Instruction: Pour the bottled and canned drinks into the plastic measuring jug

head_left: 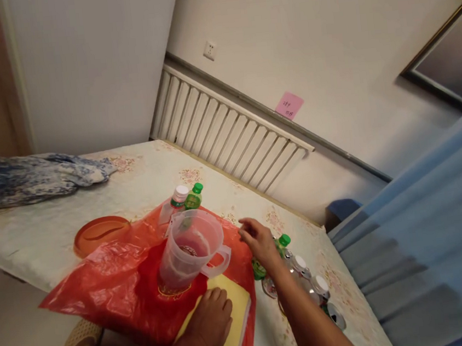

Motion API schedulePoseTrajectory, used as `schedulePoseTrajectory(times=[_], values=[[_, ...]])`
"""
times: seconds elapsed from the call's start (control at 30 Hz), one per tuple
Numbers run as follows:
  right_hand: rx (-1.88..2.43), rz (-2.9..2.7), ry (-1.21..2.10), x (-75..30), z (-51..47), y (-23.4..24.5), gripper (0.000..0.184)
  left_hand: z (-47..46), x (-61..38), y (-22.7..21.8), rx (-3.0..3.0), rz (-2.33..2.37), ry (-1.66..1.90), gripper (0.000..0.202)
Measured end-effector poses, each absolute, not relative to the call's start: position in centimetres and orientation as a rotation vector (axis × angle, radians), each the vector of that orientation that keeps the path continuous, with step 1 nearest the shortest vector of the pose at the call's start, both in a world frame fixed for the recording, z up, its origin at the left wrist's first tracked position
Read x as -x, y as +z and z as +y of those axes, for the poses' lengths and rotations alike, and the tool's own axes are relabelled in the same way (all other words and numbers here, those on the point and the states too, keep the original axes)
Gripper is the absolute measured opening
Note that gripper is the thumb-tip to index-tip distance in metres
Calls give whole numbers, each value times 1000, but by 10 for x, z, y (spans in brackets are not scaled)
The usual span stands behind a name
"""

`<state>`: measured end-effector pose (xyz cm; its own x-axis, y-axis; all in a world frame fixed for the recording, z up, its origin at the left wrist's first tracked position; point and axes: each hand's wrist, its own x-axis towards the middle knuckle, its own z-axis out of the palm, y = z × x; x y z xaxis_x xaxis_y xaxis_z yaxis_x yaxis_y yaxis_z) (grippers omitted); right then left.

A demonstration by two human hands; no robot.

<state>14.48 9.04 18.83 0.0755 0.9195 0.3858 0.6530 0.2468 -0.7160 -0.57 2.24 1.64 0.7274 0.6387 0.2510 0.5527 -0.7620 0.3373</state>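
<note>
My left hand (213,320) lies on a yellow book or pad (235,310), fingers resting on its cover. Beyond it, a clear plastic jug (192,243) with a handle stands on a red cloth or bag printed in gold; something small and dark sits inside. A red plastic bag (113,268) spreads beneath these things. My right hand (258,241) hovers over the bag's right edge, its fingers loosely bent and apart, nothing seen in them. Close beside it are a green-capped bottle (283,242), white-capped bottles (319,286) and cans (336,316), partly covered by my forearm.
Behind the jug stand a white-capped bottle (179,196) and a green-capped bottle (194,196). An orange lid (101,233) lies left on the flowered tablecloth (151,165), near a blue-white cloth (41,176). A radiator (226,129) and blue curtain (425,218) border the table.
</note>
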Motion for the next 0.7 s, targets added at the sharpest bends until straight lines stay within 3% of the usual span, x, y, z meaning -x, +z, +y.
schedulePoseTrajectory(times=[0.37,0.7], values=[[1417,-2262,-86,-68,240,215,67,30,16,23,-2634,813,484,21],[1556,-2392,-135,-66,238,213,28,31,16,36,-2627,813,426,20]])
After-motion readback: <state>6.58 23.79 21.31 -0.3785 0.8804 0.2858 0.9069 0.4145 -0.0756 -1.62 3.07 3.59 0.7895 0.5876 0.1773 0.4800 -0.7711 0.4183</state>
